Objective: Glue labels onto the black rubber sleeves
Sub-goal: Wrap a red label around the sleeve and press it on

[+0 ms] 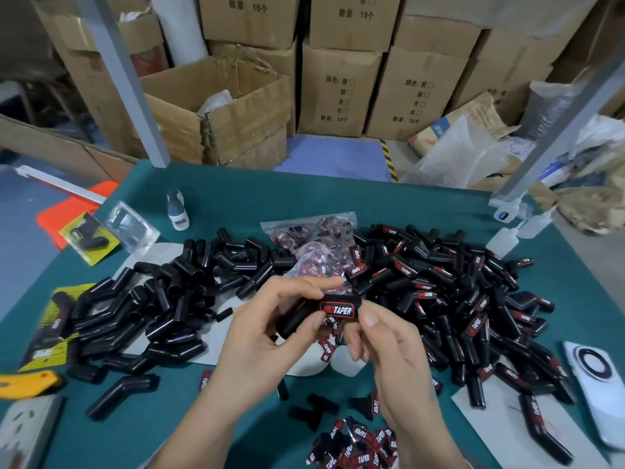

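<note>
both hands raised over the near middle of the green table [338,184]. left hand [267,333] grips a black rubber sleeve [297,316], fingers curled round its body, thumb on top at the far edge. right hand [389,350] pinches the sleeve's right end, thumb tip just beside the red and black label [337,310] sitting on the face of the sleeve; label text reads upright toward the camera.

left of the hands: pile of unlabelled sleeves [162,299]. right of the hands: larger pile of labelled sleeves [456,292]. far middle, between the piles: clear bags of labels [311,245]. near edge: loose labels [355,445] in a heap, a few small black pieces just beyond them.

glue bottle [177,209] stands at far left of table. white squeeze bottle [504,240] at far right. white phone [592,377] lies near right. yellow cutter [30,384] at near left edge. cardboard boxes [338,89] stacked beyond the table.
</note>
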Action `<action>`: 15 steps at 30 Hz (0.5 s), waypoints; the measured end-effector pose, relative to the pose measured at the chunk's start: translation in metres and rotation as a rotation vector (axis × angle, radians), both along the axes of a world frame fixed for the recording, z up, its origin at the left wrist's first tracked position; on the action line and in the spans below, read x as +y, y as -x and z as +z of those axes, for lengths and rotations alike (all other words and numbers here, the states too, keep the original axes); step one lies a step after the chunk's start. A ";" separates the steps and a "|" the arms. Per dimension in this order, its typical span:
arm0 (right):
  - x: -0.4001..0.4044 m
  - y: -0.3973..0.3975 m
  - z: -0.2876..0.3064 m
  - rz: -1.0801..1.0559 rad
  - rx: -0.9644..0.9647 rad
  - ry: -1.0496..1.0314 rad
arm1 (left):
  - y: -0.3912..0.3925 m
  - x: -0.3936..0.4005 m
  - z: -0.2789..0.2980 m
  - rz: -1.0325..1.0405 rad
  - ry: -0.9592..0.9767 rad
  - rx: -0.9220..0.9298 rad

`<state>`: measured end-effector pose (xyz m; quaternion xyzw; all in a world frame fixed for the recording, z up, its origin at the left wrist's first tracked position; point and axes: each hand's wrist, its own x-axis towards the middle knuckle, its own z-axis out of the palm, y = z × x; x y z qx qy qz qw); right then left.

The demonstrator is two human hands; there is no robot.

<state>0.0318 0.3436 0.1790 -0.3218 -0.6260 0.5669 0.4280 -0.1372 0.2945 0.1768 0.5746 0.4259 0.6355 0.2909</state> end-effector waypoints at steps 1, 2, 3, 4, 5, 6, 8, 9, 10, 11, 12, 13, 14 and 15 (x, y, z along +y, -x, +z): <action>0.000 0.000 0.001 -0.004 -0.011 -0.018 | -0.001 0.000 0.000 0.014 -0.020 0.028; -0.001 0.001 0.001 -0.009 -0.018 -0.028 | -0.002 0.001 0.000 0.028 -0.040 0.060; -0.002 0.003 0.002 -0.013 -0.014 -0.027 | -0.004 0.001 -0.001 0.037 -0.057 0.087; -0.003 0.004 0.002 -0.023 -0.004 -0.021 | -0.005 0.001 -0.002 0.041 -0.068 0.103; -0.005 0.006 0.001 -0.036 0.003 -0.012 | -0.007 0.002 -0.003 0.047 -0.077 0.121; -0.007 0.007 0.001 -0.049 0.006 0.001 | -0.008 0.002 -0.003 0.064 -0.092 0.145; -0.010 0.010 0.001 -0.067 0.017 0.017 | -0.009 0.002 -0.005 0.096 -0.135 0.197; -0.011 0.010 -0.001 -0.068 0.021 0.028 | -0.009 0.002 -0.005 0.102 -0.147 0.207; -0.012 0.010 -0.001 -0.065 0.024 0.042 | -0.009 0.001 -0.005 0.101 -0.155 0.207; -0.012 0.010 -0.001 -0.061 0.028 0.052 | -0.009 0.002 -0.004 0.100 -0.160 0.206; -0.013 0.009 -0.001 -0.056 0.033 0.061 | -0.009 0.001 -0.004 0.105 -0.162 0.209; -0.013 0.009 -0.001 -0.053 0.035 0.062 | -0.009 0.001 -0.004 0.117 -0.160 0.213; -0.012 0.009 -0.001 -0.057 0.039 0.055 | -0.010 0.001 -0.003 0.121 -0.157 0.213; -0.011 0.008 -0.001 -0.066 0.044 0.047 | -0.010 0.001 -0.002 0.115 -0.151 0.208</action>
